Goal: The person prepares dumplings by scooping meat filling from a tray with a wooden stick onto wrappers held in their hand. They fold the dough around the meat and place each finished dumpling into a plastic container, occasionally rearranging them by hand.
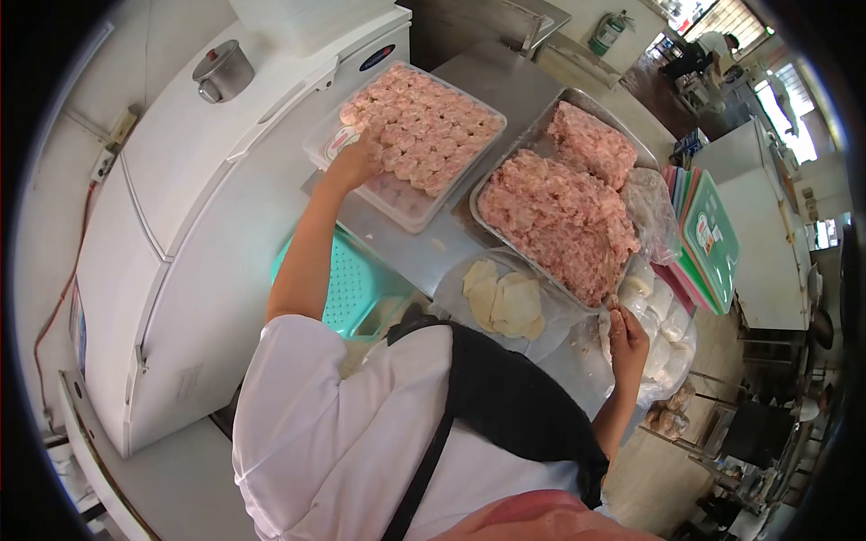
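Note:
My left hand [354,165] reaches over the near-left part of a clear plastic tray [410,216], its fingers closed round a meat dumpling at the edge of the rows. Packed rows of open-topped meat dumplings [424,122] fill much of that tray. Beside the lower corner of a metal pan [487,219], my right hand [629,338] is closed in a pinch; a small thin thing pokes out above its fingers, too small to name. Pinkish ground meat [559,212] is heaped in the pan. Round, pale dough wrappers [505,302] lie on a plastic sheet in front of me.
Bagged white dough pieces [663,334] sit right of my right hand. Colored plastic boards [708,234] stand upright beyond the pan. A white freezer [216,225] bearing a metal pot [224,72] is at left; a turquoise basket [347,284] is below the table edge. Another person [713,54] bends far off.

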### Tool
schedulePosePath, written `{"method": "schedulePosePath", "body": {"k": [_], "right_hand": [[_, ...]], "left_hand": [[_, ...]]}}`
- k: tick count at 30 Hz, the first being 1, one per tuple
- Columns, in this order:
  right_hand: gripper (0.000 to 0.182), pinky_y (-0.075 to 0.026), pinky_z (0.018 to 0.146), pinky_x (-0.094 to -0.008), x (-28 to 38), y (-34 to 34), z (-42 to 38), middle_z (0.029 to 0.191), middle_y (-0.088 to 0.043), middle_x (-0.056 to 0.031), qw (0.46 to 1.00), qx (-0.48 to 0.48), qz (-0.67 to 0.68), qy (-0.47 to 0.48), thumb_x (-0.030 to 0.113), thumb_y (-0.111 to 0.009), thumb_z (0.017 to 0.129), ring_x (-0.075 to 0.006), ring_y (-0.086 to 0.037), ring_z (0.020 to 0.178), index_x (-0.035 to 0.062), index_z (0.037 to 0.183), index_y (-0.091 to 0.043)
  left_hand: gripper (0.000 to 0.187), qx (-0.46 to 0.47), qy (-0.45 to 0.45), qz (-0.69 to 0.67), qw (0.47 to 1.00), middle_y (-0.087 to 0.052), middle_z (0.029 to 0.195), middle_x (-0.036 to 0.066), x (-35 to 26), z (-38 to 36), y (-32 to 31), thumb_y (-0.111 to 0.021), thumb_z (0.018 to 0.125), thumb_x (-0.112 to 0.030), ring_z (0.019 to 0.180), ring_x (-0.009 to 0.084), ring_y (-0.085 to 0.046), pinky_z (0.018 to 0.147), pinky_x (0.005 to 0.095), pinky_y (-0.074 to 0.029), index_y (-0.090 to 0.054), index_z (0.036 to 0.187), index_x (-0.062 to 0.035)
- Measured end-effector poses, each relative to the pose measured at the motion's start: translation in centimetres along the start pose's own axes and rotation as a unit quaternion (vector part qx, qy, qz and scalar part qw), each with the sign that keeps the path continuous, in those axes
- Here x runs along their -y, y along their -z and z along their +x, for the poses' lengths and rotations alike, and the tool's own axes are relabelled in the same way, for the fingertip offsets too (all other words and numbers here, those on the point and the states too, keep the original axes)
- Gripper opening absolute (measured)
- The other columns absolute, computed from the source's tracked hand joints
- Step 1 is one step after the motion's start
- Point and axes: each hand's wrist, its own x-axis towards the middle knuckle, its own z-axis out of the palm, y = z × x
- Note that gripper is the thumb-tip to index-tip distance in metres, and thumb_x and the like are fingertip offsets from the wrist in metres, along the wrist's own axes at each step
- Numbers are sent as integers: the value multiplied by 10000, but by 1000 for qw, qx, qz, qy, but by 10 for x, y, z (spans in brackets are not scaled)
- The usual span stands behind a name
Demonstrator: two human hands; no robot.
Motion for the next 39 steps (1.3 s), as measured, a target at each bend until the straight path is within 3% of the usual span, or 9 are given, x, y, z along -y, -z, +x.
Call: {"method": "schedulePosePath", "body": {"k": [7, 10, 16, 21, 23, 25, 27, 31, 39], "right_hand": [[273, -467, 788, -252, -3, -3, -4, 952, -676, -47, 1000, 19, -18, 15, 185, -631, 928, -99, -581, 857, -24, 1101, -658], [273, -469, 772, -259, 2, -11, 1, 940, -675, -59, 996, 23, -38, 74, 187, -630, 926, -107, -585, 830, -21, 1100, -657], [277, -495, 728, -349, 3, 8, 25, 885, -649, -182, 962, 56, -239, 120, 266, -585, 933, -273, -641, 784, 36, 1057, -678], [294, -490, 679, -451, 15, 40, 70, 848, -640, -186, 874, 20, -463, 143, 331, -550, 925, -377, -624, 802, 69, 896, -680], [291, -493, 670, -456, 7, 37, 91, 821, -641, -176, 857, -30, -481, 184, 325, -545, 926, -368, -628, 779, 71, 849, -663], [294, -495, 661, -464, -19, 21, 109, 797, -641, -171, 846, -52, -484, 218, 322, -535, 929, -366, -629, 760, 76, 818, -649], [298, -495, 652, -477, -51, 1, 120, 777, -642, -173, 844, -47, -474, 247, 322, -520, 934, -370, -628, 744, 84, 803, -640], [341, -488, 653, -501, -39, -7, 99, 774, -648, -186, 883, -19, -424, 200, 347, -489, 945, -391, -625, 736, 71, 799, -626], [333, -475, 643, -498, -38, -10, 46, 745, -635, -171, 907, 80, -357, 210, 330, -518, 937, -390, -613, 719, 48, 772, -584]], "left_hand": [[806, -4, -65, 43, 997, -589, 1222, 191, -7, 24, 3, -635, 748, -100, 1016, 345, -608, 868, 394, -489, -284, 1473, -126], [760, 27, -112, -71, 991, -476, 1396, 151, -16, 9, 18, -620, 757, -96, 1165, 340, -545, 937, 405, -466, -320, 1454, -120], [628, -53, -99, 92, 989, -537, 1294, 226, 19, 21, -23, -598, 772, -53, 1202, 378, -504, 994, 446, -416, -425, 1374, -92], [472, -65, -264, -54, 961, -553, 1275, 195, -134, -65, -1, -628, 836, -147, 1215, 370, -494, 1005, 440, -409, -523, 1288, -57], [419, 70, -296, -148, 941, -565, 1285, 134, -170, -92, -22, -633, 860, -189, 1222, 341, -501, 1039, 408, -383, -569, 1262, -90], [374, 57, -417, -116, 900, -575, 1245, 139, -177, -108, -86, -644, 840, -152, 1184, 331, -521, 1013, 395, -403, -600, 1207, -93], [377, 236, -393, -180, 871, -583, 1181, 145, -202, -121, -115, -673, 801, -137, 1157, 322, -516, 1006, 416, -396, -610, 1169, -84], [403, 199, -459, -91, 861, -581, 1121, 140, -206, -137, -164, -724, 738, -179, 1127, 332, -495, 964, 433, -406, -630, 1112, -63], [260, 136, -340, -133, 921, -630, 1055, 138, -174, -129, -167, -636, 856, -188, 1036, 332, -564, 906, 390, -451, -656, 1055, -21]]}}
